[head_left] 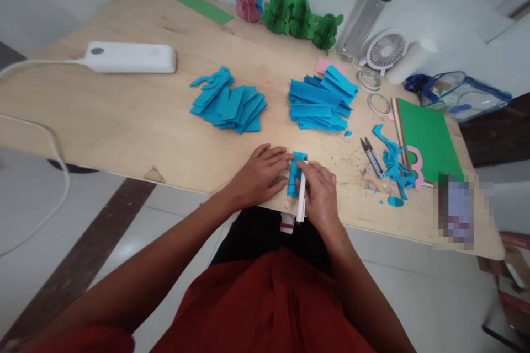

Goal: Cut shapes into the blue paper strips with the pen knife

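A narrow piece of folded blue paper [293, 179] lies near the table's front edge, between my hands. My left hand [265, 174] rests flat with its fingers stretched out, the fingertips at the paper's left side. My right hand [321, 193] is closed around a slim white pen [301, 201], whose clip end points down towards me. Fingers of that hand also touch the paper's right side, and the pen's far end is partly covered by them. Beyond my hands lie two piles of folded blue paper, one at left [229, 105] and one at right [321, 102].
Thread snips [372, 157], blue paper scraps [395, 160] and a stack of coloured sheets [430, 140] lie at right, near a blurred phone [457, 209]. Paper figures [300, 16], a bottle [364, 19] and a small fan [387, 49] stand behind. A white power strip [130, 58] is at left.
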`<state>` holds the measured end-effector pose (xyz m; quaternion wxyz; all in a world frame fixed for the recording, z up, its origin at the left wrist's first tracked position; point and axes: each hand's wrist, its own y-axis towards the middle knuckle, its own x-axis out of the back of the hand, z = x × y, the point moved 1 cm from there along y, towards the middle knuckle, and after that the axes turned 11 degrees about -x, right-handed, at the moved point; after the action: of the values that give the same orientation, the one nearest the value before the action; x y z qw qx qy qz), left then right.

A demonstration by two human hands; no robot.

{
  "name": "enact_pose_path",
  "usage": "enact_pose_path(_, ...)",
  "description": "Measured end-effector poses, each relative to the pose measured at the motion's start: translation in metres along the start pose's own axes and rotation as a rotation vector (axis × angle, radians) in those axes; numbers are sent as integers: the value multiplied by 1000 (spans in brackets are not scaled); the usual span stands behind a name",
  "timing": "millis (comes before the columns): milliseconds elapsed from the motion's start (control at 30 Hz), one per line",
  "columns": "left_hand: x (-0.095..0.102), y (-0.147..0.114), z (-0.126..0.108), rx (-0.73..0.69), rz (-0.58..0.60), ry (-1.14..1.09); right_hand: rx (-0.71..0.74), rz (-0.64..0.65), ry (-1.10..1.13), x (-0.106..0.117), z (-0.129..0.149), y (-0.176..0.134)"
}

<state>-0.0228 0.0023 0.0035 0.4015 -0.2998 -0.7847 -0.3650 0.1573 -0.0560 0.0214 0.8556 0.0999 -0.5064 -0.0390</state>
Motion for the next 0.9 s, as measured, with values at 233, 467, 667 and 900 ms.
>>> enact_pose_path(233,0,0,0,-9,-8,2,-6,-2,-19,1,1,0)
enact_pose_path(467,3,0,-2,-1,-16,-25,29,-1,-69,0,3,-1)
enact_pose_path(667,4,1,-3,1,-16,-32,33,-9,-69,1,5,0)
enact_pose_path(900,4,0,-3,-10,-14,-27,29,-15,-64,1,6,0)
